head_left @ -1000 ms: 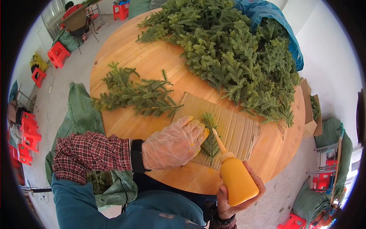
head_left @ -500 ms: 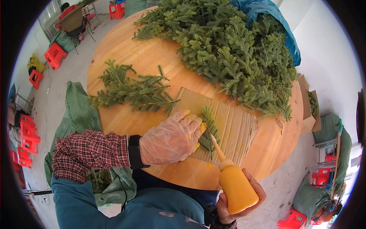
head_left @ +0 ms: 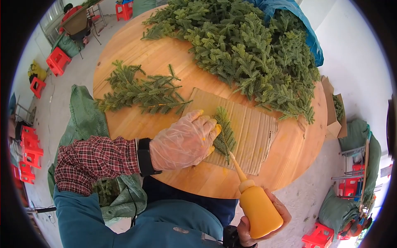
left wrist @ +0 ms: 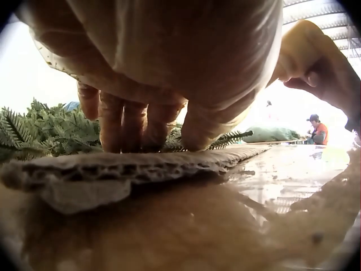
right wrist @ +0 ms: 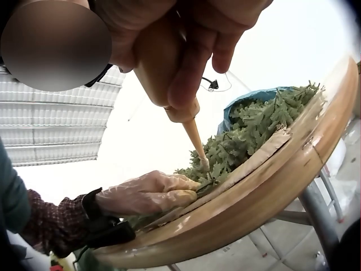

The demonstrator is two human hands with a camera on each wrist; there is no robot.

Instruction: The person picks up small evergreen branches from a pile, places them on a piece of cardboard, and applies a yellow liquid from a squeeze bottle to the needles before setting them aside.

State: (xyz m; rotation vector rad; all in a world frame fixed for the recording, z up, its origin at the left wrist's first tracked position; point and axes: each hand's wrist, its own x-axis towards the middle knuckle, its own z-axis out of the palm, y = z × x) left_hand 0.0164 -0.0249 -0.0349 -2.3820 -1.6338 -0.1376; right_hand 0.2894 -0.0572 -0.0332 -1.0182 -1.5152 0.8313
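A small green fir sprig (head_left: pixel 226 132) lies on a piece of corrugated cardboard (head_left: pixel 252 132) on the round wooden table. My left hand (head_left: pixel 184 140), in a clear plastic glove with yellow-stained fingertips, presses at the sprig's left edge. In the left wrist view its fingers (left wrist: pixel 133 127) point down onto the cardboard, fairly straight, and the sprig's stem shows behind the thumb. My bare right hand (head_left: pixel 279 215) grips a yellow squeeze bottle (head_left: pixel 258 208), tilted with its long nozzle (head_left: pixel 237 166) pointing at the sprig's near end. The right wrist view shows the nozzle tip close above the sprig.
A big heap of fir branches (head_left: pixel 248 53) covers the table's far side, with blue plastic (head_left: pixel 297 16) behind it. More branches (head_left: pixel 144 89) lie at the left. A green sack (head_left: pixel 84 111) hangs by the left edge; a cardboard box (head_left: pixel 333 111) stands at the right.
The nozzle tip has moved down along the sprig from near its middle to its near end. My left hand stays at the sprig; the head view has shifted slightly.
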